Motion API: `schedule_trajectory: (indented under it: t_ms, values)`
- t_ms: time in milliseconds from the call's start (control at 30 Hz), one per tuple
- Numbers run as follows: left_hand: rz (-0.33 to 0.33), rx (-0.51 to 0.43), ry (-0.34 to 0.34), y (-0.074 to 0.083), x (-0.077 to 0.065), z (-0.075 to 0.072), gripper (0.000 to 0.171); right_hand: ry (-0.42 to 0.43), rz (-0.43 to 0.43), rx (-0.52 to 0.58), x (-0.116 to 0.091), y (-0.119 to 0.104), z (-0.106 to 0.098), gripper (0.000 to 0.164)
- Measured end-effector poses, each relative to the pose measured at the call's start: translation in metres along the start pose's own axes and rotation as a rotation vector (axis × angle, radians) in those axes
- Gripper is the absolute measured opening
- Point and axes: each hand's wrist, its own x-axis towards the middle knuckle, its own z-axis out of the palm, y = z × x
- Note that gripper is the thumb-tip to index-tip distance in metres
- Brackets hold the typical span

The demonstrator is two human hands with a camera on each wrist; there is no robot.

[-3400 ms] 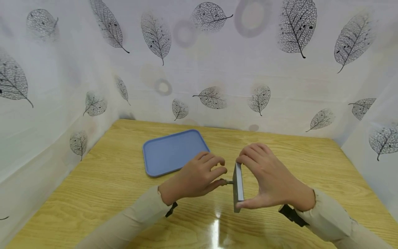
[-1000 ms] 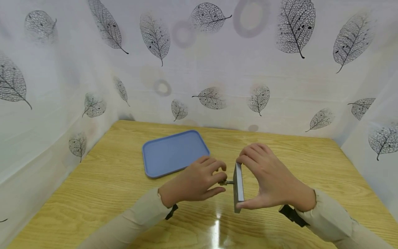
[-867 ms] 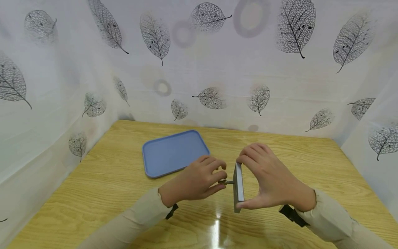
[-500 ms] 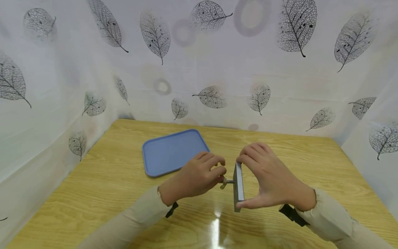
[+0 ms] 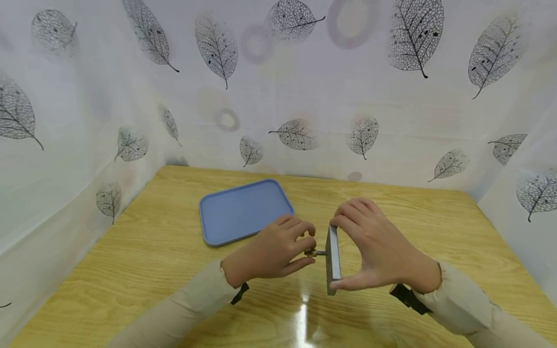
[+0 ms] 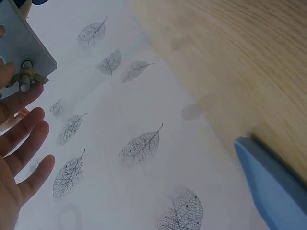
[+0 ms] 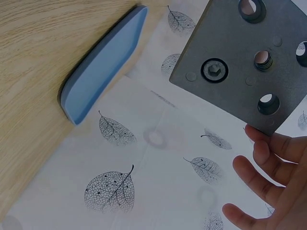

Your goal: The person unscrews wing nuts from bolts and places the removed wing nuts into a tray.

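Note:
My right hand (image 5: 375,245) holds a grey metal plate (image 5: 332,258) on edge, its fingers at the top edge and its thumb at the bottom. Several round holes pierce the plate (image 7: 235,36), and a hex-socket bolt head (image 7: 214,70) sits recessed in one of them. The threaded bolt (image 6: 24,86) sticks out of the other face, toward my left hand (image 5: 276,249), with a brass-coloured wing nut (image 6: 36,77) on it. My left thumb and index finger pinch the wing nut, and the other fingers are spread loosely behind it.
A blue tray (image 5: 243,212) lies at the back left of the wood-grain table (image 5: 143,261), beyond my left hand. A white leaf-printed curtain (image 5: 278,96) surrounds the table's back and sides.
My left thumb and index finger have shifted repeatedly about the wing nut, whose wings now point differently than half a second ago. My right hand and the plate stay in place.

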Motion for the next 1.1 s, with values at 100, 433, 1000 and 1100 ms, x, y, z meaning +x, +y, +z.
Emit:
schedule_trajectory:
  t_ms: [100, 433, 1000, 1100]
  values:
    - [-0.011, 0.020, 0.022, -0.0007, 0.0015, -0.0002, 0.017, 0.002, 0.002, -0.002, -0.0001, 0.0005, 0.0000, 0.081]
    - [-0.033, 0.093, 0.098, -0.0011, 0.0038, -0.0014, 0.014, 0.004, 0.002, -0.005, -0.0002, 0.0014, 0.0008, 0.081]
    - [-0.036, -0.013, 0.017, 0.0006, 0.0006, -0.0010, 0.015, 0.003, 0.004, 0.001, -0.0013, 0.0009, -0.0001, 0.080]
    - [-0.054, 0.032, 0.053, 0.0003, 0.0023, -0.0005, 0.016, 0.005, 0.006, 0.000, -0.0012, 0.0010, -0.0001, 0.081]
